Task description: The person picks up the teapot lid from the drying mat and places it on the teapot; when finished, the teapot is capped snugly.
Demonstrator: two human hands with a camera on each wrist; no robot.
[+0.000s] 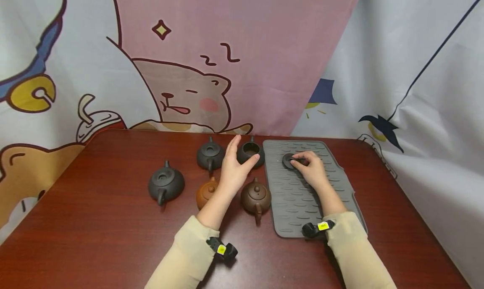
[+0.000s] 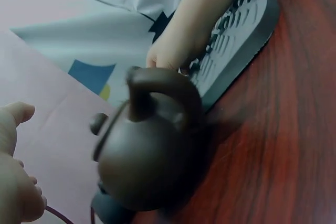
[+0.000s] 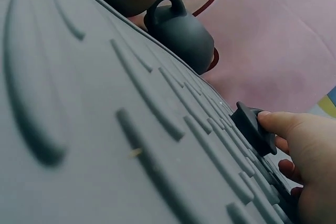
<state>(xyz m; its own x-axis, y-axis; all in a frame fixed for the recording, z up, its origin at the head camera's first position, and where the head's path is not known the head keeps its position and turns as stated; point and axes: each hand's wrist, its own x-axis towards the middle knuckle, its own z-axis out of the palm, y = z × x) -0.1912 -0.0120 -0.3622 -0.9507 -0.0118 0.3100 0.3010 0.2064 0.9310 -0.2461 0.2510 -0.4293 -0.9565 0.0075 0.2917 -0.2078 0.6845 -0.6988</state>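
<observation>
My right hand [image 1: 313,170] pinches a dark grey teapot lid [image 1: 287,161] on the ribbed grey mat [image 1: 291,209]; in the right wrist view the lid [image 3: 251,127] stands tilted between thumb and fingers. My left hand [image 1: 235,168] has its fingers extended and thumb apart, holding nothing, beside a lidless dark teapot [image 1: 261,155]. Below that hand, an orange-brown teapot [image 1: 204,192] is partly hidden by the wrist. A dark brown teapot [image 1: 256,198] with its lid on stands by the mat's left edge, and looms large in the left wrist view.
Two more dark grey teapots with lids on stand to the left, one near the back [image 1: 206,154] and one farther left [image 1: 166,187]. All of these are on a reddish-brown table [image 1: 94,222]. A printed curtain [image 1: 264,62] hangs behind its back edge.
</observation>
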